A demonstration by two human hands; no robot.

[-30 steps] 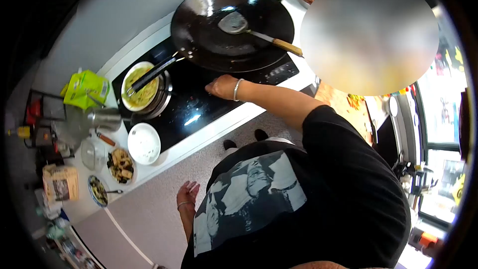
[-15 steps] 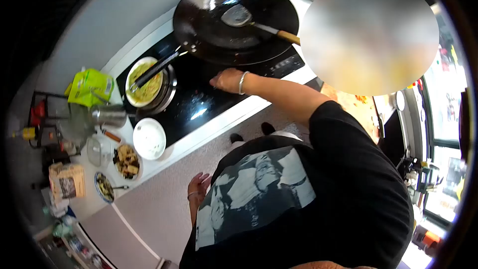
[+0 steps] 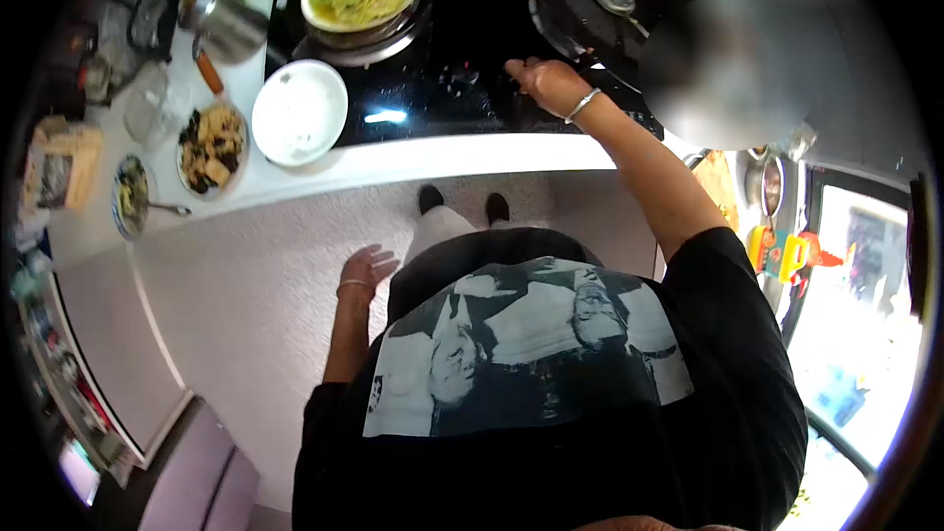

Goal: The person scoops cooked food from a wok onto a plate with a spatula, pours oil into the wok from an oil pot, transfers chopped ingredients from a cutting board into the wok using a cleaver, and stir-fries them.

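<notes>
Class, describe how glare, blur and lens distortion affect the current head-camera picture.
Head view: a white glare streak on the black cooktop; the window at right washed out; a smooth blurred patch overlapping the wok's right side; dark rounded corners, and the counter edge bowed.

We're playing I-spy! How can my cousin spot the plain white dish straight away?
Find the black cooktop, then go to its near left corner in the picture. The round white dish sits there, between the dish of yellow-green food and the plate of dark and pale chunks. Unlike those two, it has no heap of food, so its white inside shows.
</notes>
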